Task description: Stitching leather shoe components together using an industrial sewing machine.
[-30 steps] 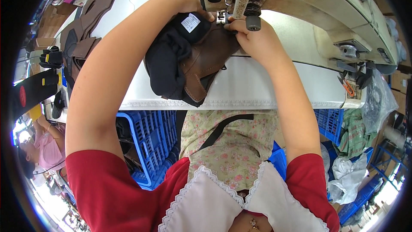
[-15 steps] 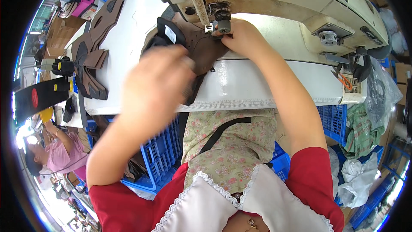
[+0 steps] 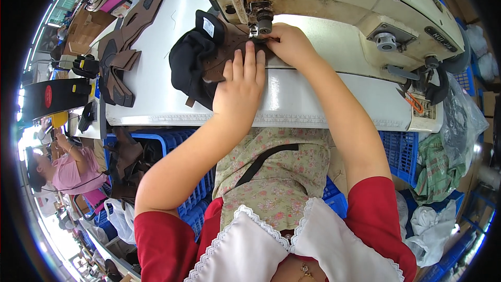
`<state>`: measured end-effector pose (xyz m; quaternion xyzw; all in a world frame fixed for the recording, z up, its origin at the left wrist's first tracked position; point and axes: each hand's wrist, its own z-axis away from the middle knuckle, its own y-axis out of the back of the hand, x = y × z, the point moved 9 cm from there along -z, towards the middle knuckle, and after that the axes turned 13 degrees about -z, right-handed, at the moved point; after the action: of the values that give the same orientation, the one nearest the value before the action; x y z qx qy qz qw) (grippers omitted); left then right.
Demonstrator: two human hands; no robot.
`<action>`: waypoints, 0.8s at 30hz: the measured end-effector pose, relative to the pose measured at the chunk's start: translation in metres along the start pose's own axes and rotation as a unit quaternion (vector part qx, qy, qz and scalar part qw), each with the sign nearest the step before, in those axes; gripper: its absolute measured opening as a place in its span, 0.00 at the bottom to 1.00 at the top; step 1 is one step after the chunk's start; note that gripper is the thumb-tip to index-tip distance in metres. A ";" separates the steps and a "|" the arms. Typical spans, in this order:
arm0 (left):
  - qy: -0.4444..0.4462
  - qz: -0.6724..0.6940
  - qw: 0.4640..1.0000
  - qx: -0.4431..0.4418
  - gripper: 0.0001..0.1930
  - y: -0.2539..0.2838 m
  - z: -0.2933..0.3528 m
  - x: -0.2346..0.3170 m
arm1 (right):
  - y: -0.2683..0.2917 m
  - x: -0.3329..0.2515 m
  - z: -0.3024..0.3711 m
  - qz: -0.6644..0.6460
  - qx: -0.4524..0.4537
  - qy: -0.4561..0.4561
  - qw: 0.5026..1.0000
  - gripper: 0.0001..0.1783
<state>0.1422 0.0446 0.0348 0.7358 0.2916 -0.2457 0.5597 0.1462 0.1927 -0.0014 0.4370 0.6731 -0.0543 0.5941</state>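
Observation:
A brown shoe upper with a bunched black lining and a white label lies under the presser foot of a sewing machine. My left hand rests flat on the brown material, fingers stretched toward the needle area. Just right of the presser foot, my right hand has its fingers curled and pinched at the upper's edge. The fingertips there partly hide what they grip.
Stacked brown cut pieces lie on the white table at the left. A black-and-yellow device stands beyond them. Orange-handled snips sit at the right end. Blue crates stand below; a person in pink is at far left.
My left hand has moved right and come down flat on the upper, where it was blurred in motion before. The black lining now spreads out to the left. My right hand stays by the presser foot.

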 end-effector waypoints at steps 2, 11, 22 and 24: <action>-0.007 -0.014 1.000 -0.001 0.27 0.000 -0.006 -0.002 | 0.005 0.001 0.003 -0.032 0.017 -0.031 0.999 0.15; -0.175 0.016 0.974 -0.142 0.25 0.003 -0.028 -0.034 | -0.002 -0.012 0.021 -0.065 -0.061 0.000 0.996 0.29; -0.207 0.117 0.941 -0.239 0.26 0.001 -0.040 -0.047 | -0.001 -0.054 0.051 0.100 0.088 0.094 0.987 0.27; -0.216 0.120 0.935 -0.256 0.25 -0.001 -0.041 -0.046 | -0.006 -0.060 0.055 0.121 0.087 0.103 0.984 0.24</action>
<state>0.1100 0.0772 0.0760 0.5267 0.1263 -0.2466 0.8036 0.1781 0.1255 0.0307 0.5683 0.6657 0.0050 0.4836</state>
